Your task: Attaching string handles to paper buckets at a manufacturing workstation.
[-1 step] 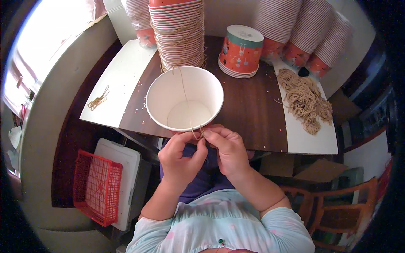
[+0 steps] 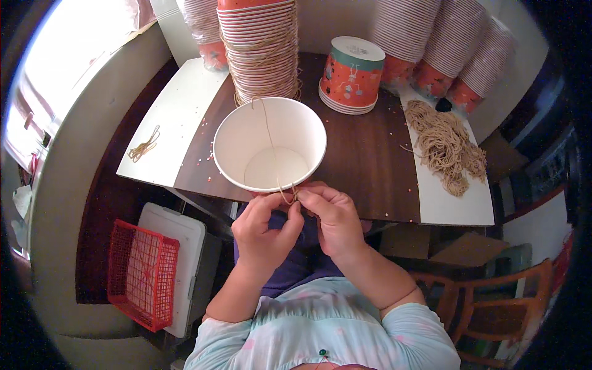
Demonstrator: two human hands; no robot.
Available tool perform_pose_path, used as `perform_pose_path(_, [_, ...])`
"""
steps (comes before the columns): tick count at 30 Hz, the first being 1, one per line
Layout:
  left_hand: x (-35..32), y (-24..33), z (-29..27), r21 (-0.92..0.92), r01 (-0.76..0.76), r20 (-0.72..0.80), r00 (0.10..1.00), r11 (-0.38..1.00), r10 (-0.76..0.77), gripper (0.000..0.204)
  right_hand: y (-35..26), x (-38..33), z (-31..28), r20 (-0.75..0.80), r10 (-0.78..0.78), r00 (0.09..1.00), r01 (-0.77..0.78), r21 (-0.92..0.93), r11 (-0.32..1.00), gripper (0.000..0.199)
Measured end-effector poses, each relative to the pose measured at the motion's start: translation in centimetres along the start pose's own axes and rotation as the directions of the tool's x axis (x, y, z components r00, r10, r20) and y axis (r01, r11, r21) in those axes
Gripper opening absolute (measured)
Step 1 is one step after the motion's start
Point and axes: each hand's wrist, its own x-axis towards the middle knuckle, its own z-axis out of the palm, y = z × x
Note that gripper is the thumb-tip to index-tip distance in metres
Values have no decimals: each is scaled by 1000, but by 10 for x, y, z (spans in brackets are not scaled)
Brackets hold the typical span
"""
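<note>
A white-lined paper bucket (image 2: 269, 126) stands at the table's front edge, its open mouth tilted toward me. A thin tan cord (image 2: 269, 127) crosses that mouth from the far rim to the near rim. Just outside the near rim, my left hand (image 2: 265, 225) pinches the cord between thumb and fingers. Beside it, my right hand (image 2: 333, 216) grips the cord near the same spot, fingertips almost touching those of the left. The fingers partly hide the cord's end there, so I cannot make out its exact form.
Tall nested bucket stacks (image 2: 259, 55) wound with cord stand behind. An upside-down orange bucket stack (image 2: 351, 77) is at the back right, near wrapped stacks (image 2: 404, 37). A tan cord heap (image 2: 447, 145) lies right, a small cord bundle (image 2: 143, 145) left. A red basket (image 2: 142, 271) sits below left.
</note>
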Motion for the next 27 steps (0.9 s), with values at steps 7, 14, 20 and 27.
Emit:
perform_pose_path(7, [4, -1, -1, 141, -146, 7, 989, 979, 146, 14, 0, 0, -4, -13, 1, 1000, -1, -28, 1000, 15])
perform_pose_path(14, [5, -2, -1, 115, -167, -18, 985, 979, 170, 17, 2, 2, 0, -31, -34, 999, 31, -83, 996, 13])
perform_pose_path(20, [6, -1, 0, 105, -163, -20, 986, 981, 166, 17, 4, 1, 0, -12, -102, 995, 100, -114, 988, 14])
perform_pose_path(27, [7, -1, -1, 137, -153, -16, 987, 979, 157, 13, 2, -1, 1, -20, -122, 992, 117, -171, 978, 17])
